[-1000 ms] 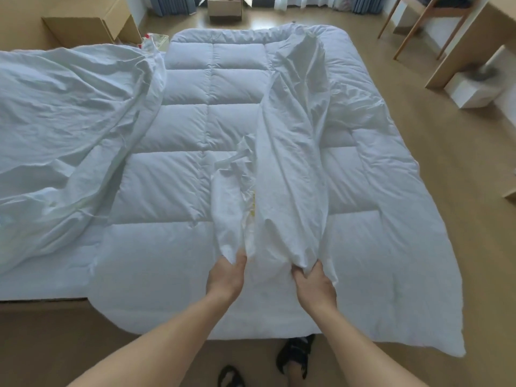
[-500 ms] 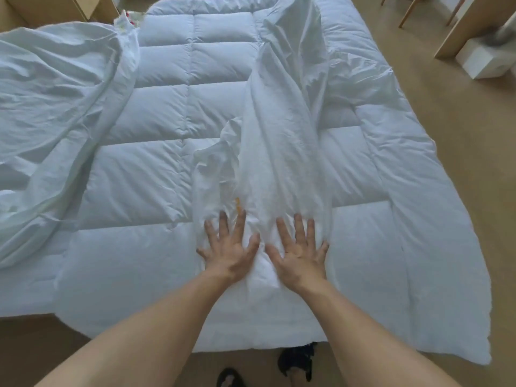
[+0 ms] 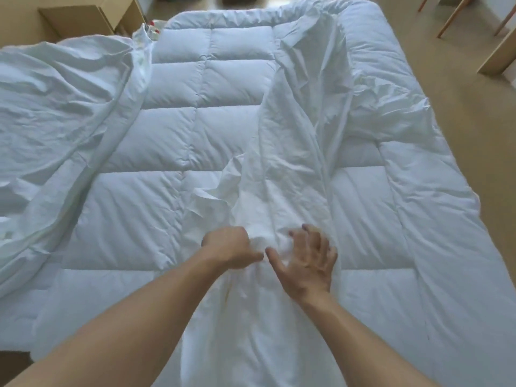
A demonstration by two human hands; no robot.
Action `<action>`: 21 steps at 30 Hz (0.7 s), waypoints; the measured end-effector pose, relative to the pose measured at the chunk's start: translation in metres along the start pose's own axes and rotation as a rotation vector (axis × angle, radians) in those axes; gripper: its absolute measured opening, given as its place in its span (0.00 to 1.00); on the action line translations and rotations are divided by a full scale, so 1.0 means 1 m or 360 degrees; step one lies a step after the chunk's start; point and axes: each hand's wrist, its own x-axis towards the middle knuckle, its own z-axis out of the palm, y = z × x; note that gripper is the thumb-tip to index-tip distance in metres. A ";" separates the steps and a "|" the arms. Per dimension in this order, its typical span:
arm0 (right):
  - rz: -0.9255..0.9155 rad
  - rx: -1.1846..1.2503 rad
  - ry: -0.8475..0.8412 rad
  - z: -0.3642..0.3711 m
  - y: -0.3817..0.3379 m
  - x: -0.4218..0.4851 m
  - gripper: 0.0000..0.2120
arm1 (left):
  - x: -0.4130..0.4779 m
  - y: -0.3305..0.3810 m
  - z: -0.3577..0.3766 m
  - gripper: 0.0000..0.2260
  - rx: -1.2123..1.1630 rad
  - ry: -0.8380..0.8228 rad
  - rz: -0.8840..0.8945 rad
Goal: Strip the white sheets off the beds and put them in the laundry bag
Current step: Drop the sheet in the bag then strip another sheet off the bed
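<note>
I can read no text, label, brand, number or sign from here. The cardboard box (image 3: 83,20) at the far left turns plain brown faces toward me. Just right of it, a small item with red marks (image 3: 153,23) pokes up behind the bedding, too small and blurred for me to make out any lettering. The white sheet (image 3: 293,135) and the quilted duvet (image 3: 195,129) on the bed show me only plain fabric.

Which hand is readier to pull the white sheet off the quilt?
Probably the left. The left hand grips a bunch of the white sheet in its fist; the right hand has its fingers spread over it, gripping nothing.
</note>
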 end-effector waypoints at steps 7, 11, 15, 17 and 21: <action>0.0306 0.0067 -0.0414 -0.011 0.010 0.142 0.53 | 0.091 -0.001 -0.051 0.38 -0.0353 0.0572 -0.0192; 0.0481 0.0251 -0.0419 -0.002 0.017 0.194 0.61 | 0.141 -0.004 -0.057 0.49 -0.0616 0.0311 -0.0495; 0.0559 0.0394 -0.0393 0.010 0.018 0.226 0.65 | 0.175 0.002 -0.049 0.58 -0.0925 0.0215 -0.0549; 0.0537 0.0454 -0.0384 0.018 0.021 0.230 0.64 | 0.185 0.010 -0.046 0.59 -0.0972 0.0282 -0.0462; 0.0532 0.0628 -0.0422 0.022 0.025 0.229 0.61 | 0.187 0.034 -0.054 0.43 -0.1613 0.0396 -0.0227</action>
